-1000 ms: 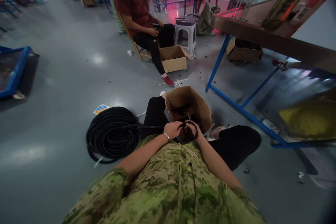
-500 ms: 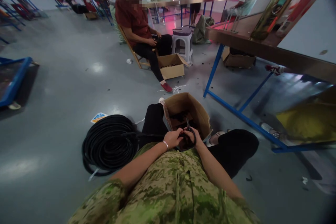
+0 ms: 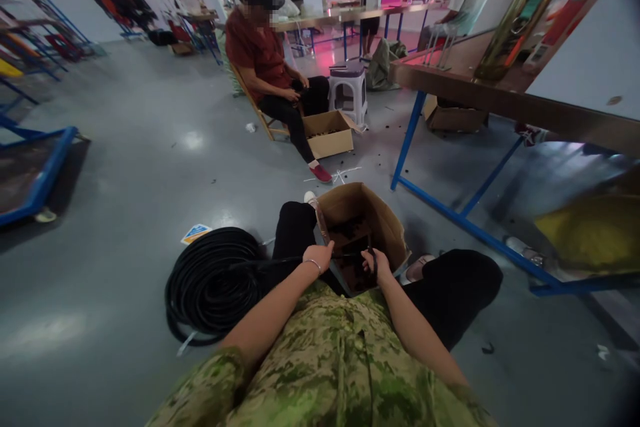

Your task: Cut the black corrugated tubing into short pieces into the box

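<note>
My left hand (image 3: 319, 256) is closed around a black strip (image 3: 347, 255) that comes off a large coil of black tubing or cord (image 3: 215, 285) on the floor to my left. The strip stretches across to my right hand (image 3: 381, 263), which is closed on dark-handled scissors (image 3: 375, 265). Whether the right fingers also pinch the strip's end, I cannot tell. Both hands are above the near part of an open cardboard box (image 3: 387, 217) between my legs. Small dark pieces lie inside it.
A seated person (image 3: 263, 57) faces a second cardboard box (image 3: 333, 141) ahead, near a plastic stool (image 3: 349, 90). To the right stands a blue-legged table (image 3: 500, 93). A blue-framed cart (image 3: 55, 170) is at the left, and a paper label (image 3: 196, 233) lies by the coil.
My hands have moved apart, the left to the left and the right slightly to the right, with the black strip now stretched between them. The camera view has shifted slightly.
</note>
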Tool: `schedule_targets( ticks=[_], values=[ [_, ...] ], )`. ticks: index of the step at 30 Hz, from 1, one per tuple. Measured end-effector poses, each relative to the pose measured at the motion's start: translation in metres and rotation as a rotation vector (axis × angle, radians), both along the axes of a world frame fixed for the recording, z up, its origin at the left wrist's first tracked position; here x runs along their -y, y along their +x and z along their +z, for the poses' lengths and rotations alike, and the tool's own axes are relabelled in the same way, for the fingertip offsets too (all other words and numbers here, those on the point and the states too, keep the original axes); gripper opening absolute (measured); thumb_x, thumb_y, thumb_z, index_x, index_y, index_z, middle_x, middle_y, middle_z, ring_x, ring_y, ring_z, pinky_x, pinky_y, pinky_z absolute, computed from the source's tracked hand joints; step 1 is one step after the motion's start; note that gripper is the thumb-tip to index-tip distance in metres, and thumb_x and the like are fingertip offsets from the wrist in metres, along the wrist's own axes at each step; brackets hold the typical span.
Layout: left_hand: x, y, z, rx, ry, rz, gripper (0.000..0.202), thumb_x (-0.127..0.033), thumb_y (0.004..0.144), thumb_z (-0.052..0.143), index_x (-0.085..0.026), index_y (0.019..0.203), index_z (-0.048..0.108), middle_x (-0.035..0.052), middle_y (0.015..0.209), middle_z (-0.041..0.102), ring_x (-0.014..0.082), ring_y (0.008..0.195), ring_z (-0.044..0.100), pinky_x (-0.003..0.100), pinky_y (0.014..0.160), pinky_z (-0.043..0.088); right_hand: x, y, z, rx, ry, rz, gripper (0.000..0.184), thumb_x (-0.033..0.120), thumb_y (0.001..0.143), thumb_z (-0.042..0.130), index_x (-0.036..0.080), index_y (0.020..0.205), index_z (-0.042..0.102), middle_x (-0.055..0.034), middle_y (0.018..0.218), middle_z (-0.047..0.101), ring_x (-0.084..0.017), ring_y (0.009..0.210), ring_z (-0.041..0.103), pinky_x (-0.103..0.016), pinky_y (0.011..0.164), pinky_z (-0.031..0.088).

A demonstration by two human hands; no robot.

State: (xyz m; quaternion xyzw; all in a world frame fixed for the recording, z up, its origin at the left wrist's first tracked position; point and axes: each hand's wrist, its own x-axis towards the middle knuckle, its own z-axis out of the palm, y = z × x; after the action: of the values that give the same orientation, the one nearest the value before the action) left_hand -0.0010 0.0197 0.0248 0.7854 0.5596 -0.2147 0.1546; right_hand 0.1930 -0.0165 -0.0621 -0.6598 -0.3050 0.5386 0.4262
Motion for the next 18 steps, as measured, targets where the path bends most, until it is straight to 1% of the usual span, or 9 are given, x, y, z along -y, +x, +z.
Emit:
schedule_targets(
  ticks=[2, 5, 7, 9, 11, 14, 16, 18],
  values=[
    [-0.012, 0.006, -0.002, 0.0, -0.024, 0.023, 0.057, -0.022, 0.085, 0.052, -0.027, 0.139, 0.038, 0.0149, 0.112, 0.067, 0.0274, 0.101, 0.065, 0.04, 0.083, 0.049, -0.001, 0.001, -0.005, 0.0, -0.062, -0.035, 0.024, 0.036, 0.069, 0.069, 0.015, 0.073, 0.058, 0.0049, 0.039, 0.052, -0.009, 0.03, 0.045, -0.018, 0.033, 0.033],
    [-0.026, 0.013, -0.005, 0.01, -0.035, 0.056, 0.048, -0.024, 0.082, 0.056, -0.026, 0.129, 0.05, 0.0135, 0.113, 0.067, 0.0266, 0.103, 0.064, 0.037, 0.084, 0.05, -0.001, 0.004, -0.009, -0.014, -0.086, -0.07, 0.023, 0.035, 0.07, 0.069, 0.015, 0.073, 0.057, 0.005, 0.039, 0.052, -0.009, 0.03, 0.046, -0.018, 0.033, 0.033],
    [-0.028, 0.016, -0.007, 0.012, -0.017, 0.108, 0.038, -0.025, 0.082, 0.057, -0.021, 0.119, 0.058, 0.0153, 0.11, 0.068, 0.0275, 0.102, 0.064, 0.037, 0.083, 0.05, 0.001, 0.005, -0.011, -0.022, -0.077, -0.049, 0.021, 0.034, 0.071, 0.068, 0.016, 0.072, 0.057, 0.005, 0.039, 0.052, -0.009, 0.03, 0.046, -0.018, 0.033, 0.033],
    [-0.028, 0.017, -0.009, 0.017, 0.018, 0.174, 0.029, -0.026, 0.084, 0.054, -0.016, 0.11, 0.063, 0.0175, 0.108, 0.068, 0.0284, 0.1, 0.065, 0.037, 0.081, 0.051, 0.002, 0.006, -0.012, -0.017, -0.065, -0.005, 0.02, 0.032, 0.071, 0.067, 0.016, 0.07, 0.056, 0.0048, 0.04, 0.053, -0.009, 0.031, 0.047, -0.018, 0.033, 0.033],
    [-0.027, 0.019, -0.009, 0.033, 0.056, 0.231, 0.027, -0.028, 0.086, 0.051, -0.016, 0.105, 0.064, 0.0178, 0.107, 0.068, 0.0281, 0.099, 0.065, 0.036, 0.079, 0.051, 0.004, 0.005, -0.013, 0.013, -0.054, 0.029, 0.017, 0.03, 0.071, 0.066, 0.016, 0.069, 0.056, 0.0049, 0.04, 0.053, -0.009, 0.031, 0.048, -0.018, 0.033, 0.033],
    [-0.034, 0.022, -0.005, 0.075, 0.096, 0.27, 0.028, -0.031, 0.089, 0.046, -0.02, 0.109, 0.062, 0.0142, 0.107, 0.068, 0.0257, 0.099, 0.065, 0.035, 0.079, 0.05, 0.005, 0.004, -0.013, 0.04, -0.024, 0.032, 0.013, 0.027, 0.072, 0.064, 0.016, 0.07, 0.058, 0.0054, 0.041, 0.052, -0.009, 0.033, 0.048, -0.018, 0.034, 0.034],
    [-0.042, 0.023, -0.001, 0.103, 0.113, 0.277, 0.031, -0.032, 0.09, 0.044, -0.024, 0.117, 0.057, 0.0115, 0.109, 0.067, 0.0235, 0.1, 0.065, 0.033, 0.081, 0.049, 0.005, 0.004, -0.011, 0.03, -0.012, 0.024, 0.012, 0.026, 0.072, 0.064, 0.016, 0.072, 0.059, 0.0058, 0.042, 0.052, -0.009, 0.033, 0.048, -0.018, 0.035, 0.034],
    [-0.049, 0.022, 0.002, 0.134, 0.14, 0.311, 0.037, -0.032, 0.091, 0.043, -0.027, 0.127, 0.049, 0.0104, 0.112, 0.066, 0.0225, 0.101, 0.064, 0.032, 0.081, 0.049, 0.006, 0.003, -0.008, 0.021, -0.032, 0.021, 0.012, 0.026, 0.071, 0.065, 0.016, 0.073, 0.059, 0.0061, 0.041, 0.052, -0.009, 0.033, 0.048, -0.019, 0.035, 0.034]
  ],
)
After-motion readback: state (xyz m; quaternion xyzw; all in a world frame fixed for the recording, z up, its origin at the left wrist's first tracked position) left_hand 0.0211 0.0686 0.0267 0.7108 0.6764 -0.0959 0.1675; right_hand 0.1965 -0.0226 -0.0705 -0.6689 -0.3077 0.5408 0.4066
